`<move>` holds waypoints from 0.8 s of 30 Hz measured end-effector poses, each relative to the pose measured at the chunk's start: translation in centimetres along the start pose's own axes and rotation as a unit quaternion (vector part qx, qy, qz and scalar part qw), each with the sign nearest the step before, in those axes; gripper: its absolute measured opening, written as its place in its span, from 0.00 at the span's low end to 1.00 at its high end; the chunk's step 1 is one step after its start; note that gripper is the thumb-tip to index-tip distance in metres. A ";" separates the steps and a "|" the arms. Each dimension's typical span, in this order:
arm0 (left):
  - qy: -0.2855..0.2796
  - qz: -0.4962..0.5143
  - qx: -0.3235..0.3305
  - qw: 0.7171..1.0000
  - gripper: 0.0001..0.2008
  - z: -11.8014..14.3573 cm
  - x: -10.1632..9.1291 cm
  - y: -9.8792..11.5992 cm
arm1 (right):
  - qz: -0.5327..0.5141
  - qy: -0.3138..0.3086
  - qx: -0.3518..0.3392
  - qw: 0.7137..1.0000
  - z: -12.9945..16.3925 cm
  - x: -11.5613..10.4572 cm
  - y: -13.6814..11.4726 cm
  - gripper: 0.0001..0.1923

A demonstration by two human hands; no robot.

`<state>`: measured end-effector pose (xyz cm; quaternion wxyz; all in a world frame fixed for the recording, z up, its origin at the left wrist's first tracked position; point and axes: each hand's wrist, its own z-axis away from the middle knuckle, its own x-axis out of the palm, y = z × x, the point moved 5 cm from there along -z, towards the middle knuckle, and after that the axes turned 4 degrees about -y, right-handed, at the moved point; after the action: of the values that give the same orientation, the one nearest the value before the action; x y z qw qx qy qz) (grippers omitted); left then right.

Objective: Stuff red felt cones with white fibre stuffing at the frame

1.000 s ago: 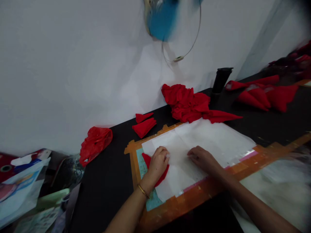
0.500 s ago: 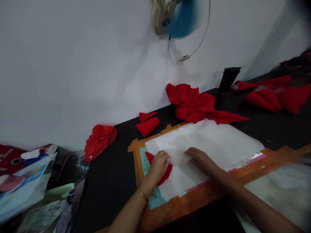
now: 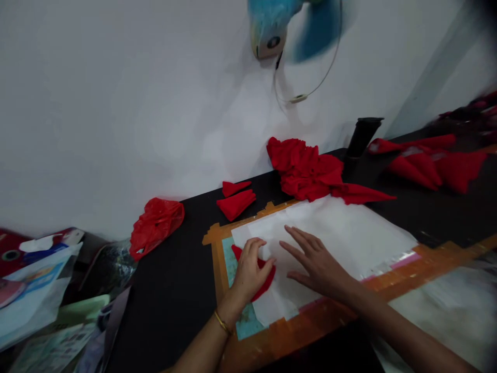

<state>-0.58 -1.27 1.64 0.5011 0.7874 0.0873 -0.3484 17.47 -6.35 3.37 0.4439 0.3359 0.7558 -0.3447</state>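
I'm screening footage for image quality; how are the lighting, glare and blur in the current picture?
Head view: dim, with soft shadows on the plain pale wall; head view: bright glints beside the narrow pink strip edging the flat white sheet; head view: blue fan blade smeared, the spread right hand fairly distinct.

Tabletop (image 3: pixel 166 295), black. Far left corner: red plastic bag (image 3: pixel 157 228). Far edge, left to right: two red pieces (image 3: pixel 236 204), red cloth heap (image 3: pixel 305 168), black container (image 3: pixel 363 139), further red cloth (image 3: pixel 419 168). Near edge: white sheet (image 3: pixel 349 233) lies within orange tape (image 3: pixel 279 342).
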 end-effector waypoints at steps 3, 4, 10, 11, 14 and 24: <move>-0.027 -0.057 -0.030 0.998 0.17 -0.7 1.1 -0.5 | 0.027 -0.028 0.000 0.999 -0.1 3.2 0.1 0.42; -0.043 -0.073 -0.035 0.996 0.16 -1.0 1.6 -0.6 | 0.034 -0.036 0.006 0.999 -0.1 4.1 0.4 0.43; -0.077 -0.099 -0.024 0.992 0.09 -1.0 1.9 -0.1 | 0.029 -0.103 -0.033 0.994 -1.1 6.2 1.5 0.19; -0.072 -0.105 -0.019 0.992 0.10 -0.5 1.3 0.1 | 0.025 -0.112 -0.041 0.993 -1.2 6.2 1.4 0.14; -0.059 -0.137 -0.007 0.989 0.12 1.8 -0.6 0.8 | -0.002 -0.129 -0.033 0.991 -1.7 6.2 1.3 0.08; -0.087 -0.265 -0.049 0.959 0.19 6.5 0.9 0.8 | -0.120 -0.083 0.123 0.982 -2.3 5.8 2.7 0.12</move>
<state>-2.48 -7.39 0.02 0.4341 0.6771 0.2657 -0.5314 16.43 -1.83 -1.64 0.4156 0.2653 0.7032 -0.5123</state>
